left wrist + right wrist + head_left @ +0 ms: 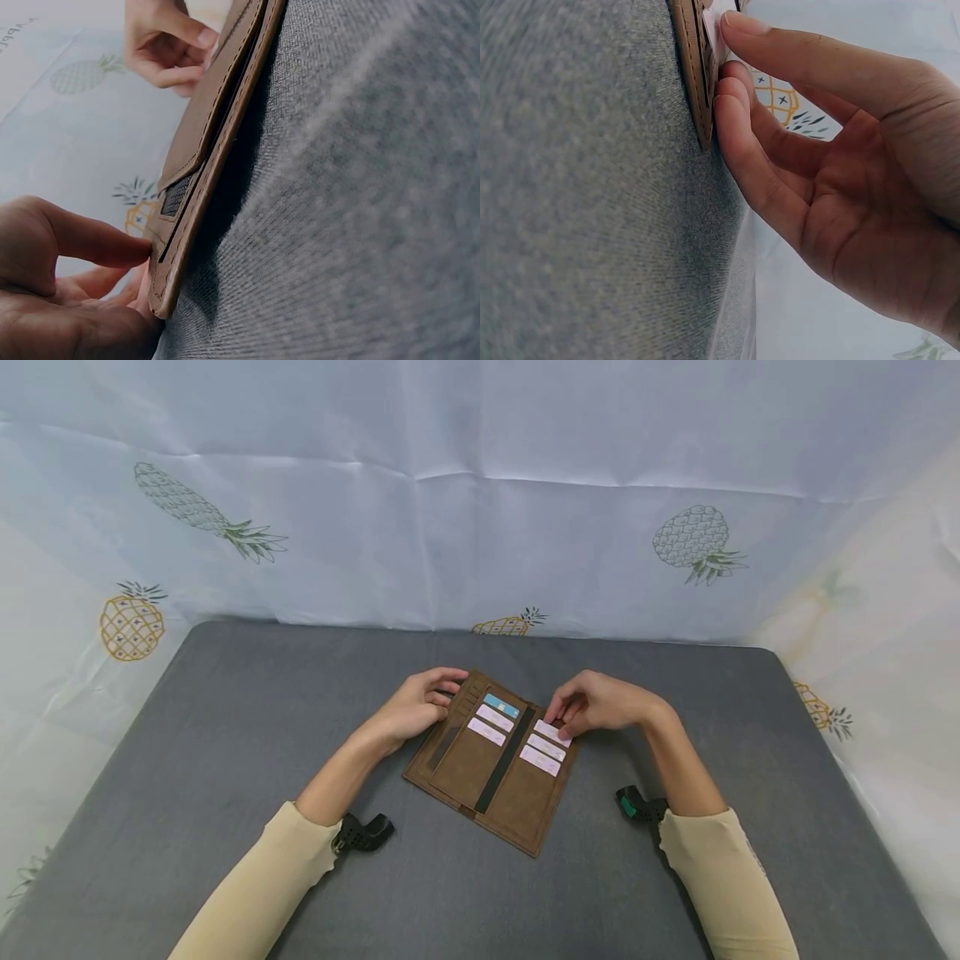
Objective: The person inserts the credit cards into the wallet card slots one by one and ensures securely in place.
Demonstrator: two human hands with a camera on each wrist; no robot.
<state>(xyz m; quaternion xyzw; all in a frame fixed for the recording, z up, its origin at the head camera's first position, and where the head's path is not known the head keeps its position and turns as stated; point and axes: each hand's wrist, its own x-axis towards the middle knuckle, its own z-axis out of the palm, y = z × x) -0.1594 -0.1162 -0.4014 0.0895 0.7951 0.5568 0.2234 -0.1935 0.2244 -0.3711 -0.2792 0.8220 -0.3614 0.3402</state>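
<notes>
A brown bifold wallet lies spread out at an angle on the grey table. Its left panel carries a blue card above two pale pink cards; three pale pink cards sit stepped in the right panel's slots. My left hand holds the wallet's upper left edge, thumb and fingers at the corner in the left wrist view. At the right panel my right hand pinches the top pink card between thumb and fingers. In the right wrist view the thumb lies against that card.
The grey table extends around the wallet on all sides. Behind it hangs a white cloth with printed pineapples. Black wrist devices sit by both cream sleeves.
</notes>
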